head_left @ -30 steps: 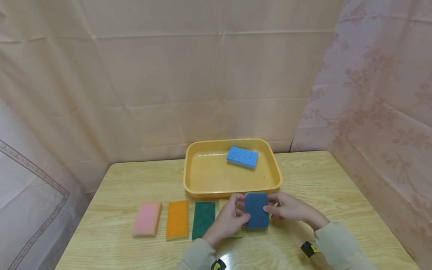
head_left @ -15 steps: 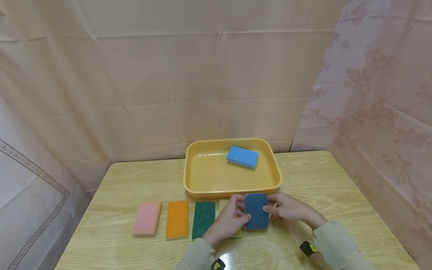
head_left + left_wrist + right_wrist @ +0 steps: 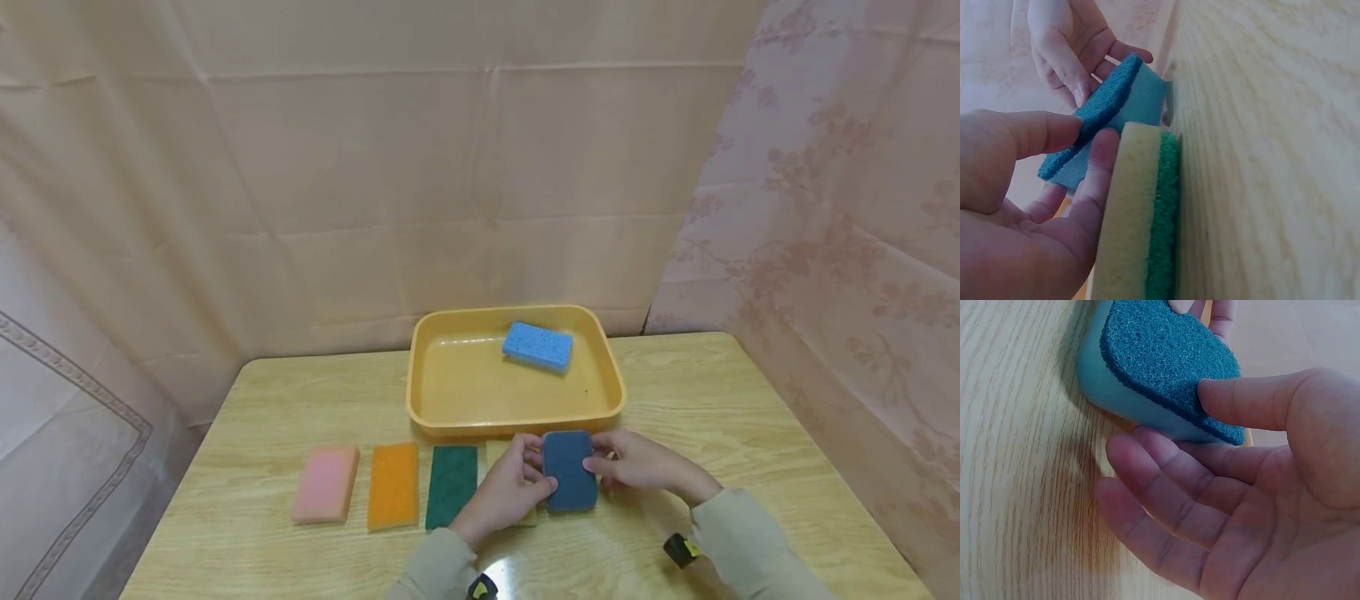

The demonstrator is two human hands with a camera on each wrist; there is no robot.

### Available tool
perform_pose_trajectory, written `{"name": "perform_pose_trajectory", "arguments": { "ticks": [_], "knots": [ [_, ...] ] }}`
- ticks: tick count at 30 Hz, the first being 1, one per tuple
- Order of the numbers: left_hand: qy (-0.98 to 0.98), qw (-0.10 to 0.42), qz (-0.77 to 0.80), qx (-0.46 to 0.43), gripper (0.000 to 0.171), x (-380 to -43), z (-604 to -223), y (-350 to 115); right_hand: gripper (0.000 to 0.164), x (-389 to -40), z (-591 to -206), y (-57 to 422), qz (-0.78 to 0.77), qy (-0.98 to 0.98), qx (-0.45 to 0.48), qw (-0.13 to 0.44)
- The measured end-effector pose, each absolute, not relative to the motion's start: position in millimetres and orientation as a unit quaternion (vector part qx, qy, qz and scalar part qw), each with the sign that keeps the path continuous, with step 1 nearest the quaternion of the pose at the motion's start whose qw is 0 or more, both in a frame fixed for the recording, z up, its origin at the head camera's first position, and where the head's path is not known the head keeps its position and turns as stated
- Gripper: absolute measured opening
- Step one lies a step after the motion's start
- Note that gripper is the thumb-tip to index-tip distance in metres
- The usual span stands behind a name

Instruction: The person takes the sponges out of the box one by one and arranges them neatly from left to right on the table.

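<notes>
- Pinching the dark blue sponge (image 3: 568, 472) from both sides, the left hand (image 3: 506, 492) and the right hand (image 3: 637, 461) meet at the lower middle of the head view, just below the yellow tray (image 3: 480, 396).
- In the tray, toward its upper right, lies a light blue sponge (image 3: 537, 347).
- A row runs across the lower left toward the middle: a pink sponge (image 3: 325, 485), an orange sponge (image 3: 393, 486), a dark green pad (image 3: 452, 482) and a cream sponge (image 3: 496, 452), the last mostly covered by the left hand.
- All rest on a wooden table (image 3: 300, 404); plain beige cloth (image 3: 345, 167) fills the upper part.
- In the left wrist view, the left hand, at lower left, grips the tilted dark blue sponge between thumb and fingers; the right hand holds its far end at upper left. The cream sponge's green layer shows at bottom centre.
- In the right wrist view, the right thumb presses the rough dark face, with fingers under the paler foam. Whether the sponge touches the table, I cannot tell.
</notes>
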State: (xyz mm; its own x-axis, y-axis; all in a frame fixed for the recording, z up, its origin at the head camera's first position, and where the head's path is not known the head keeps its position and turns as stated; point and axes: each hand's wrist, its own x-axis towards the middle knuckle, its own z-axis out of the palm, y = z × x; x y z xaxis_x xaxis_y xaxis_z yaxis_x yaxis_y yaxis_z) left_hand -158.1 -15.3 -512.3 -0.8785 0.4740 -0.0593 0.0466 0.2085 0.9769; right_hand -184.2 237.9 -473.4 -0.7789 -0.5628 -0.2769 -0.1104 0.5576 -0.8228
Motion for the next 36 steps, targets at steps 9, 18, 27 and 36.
{"name": "perform_pose_trajectory", "arguments": {
  "ticks": [9,18,27,36],
  "knots": [
    [0.764,0.200,0.586,0.183,0.048,-161.8,-511.0,-18.2,0.019,-184.4,-475.3,236.6,-0.425,0.839,-0.211,0.267],
    [0.754,0.212,0.597,0.174,0.049,-163.6,-511.7,-18.1,0.018,-180.7,-475.2,233.4,-0.436,0.839,-0.193,0.264],
    [0.739,0.218,0.619,0.153,0.049,-162.9,-511.9,-17.4,0.023,-180.0,-476.6,233.0,-0.435,0.843,-0.177,0.262],
    [0.733,0.227,0.626,0.136,0.050,-163.7,-510.7,-16.2,0.023,-182.8,-480.6,234.6,-0.431,0.846,-0.167,0.264]
  ]
}}
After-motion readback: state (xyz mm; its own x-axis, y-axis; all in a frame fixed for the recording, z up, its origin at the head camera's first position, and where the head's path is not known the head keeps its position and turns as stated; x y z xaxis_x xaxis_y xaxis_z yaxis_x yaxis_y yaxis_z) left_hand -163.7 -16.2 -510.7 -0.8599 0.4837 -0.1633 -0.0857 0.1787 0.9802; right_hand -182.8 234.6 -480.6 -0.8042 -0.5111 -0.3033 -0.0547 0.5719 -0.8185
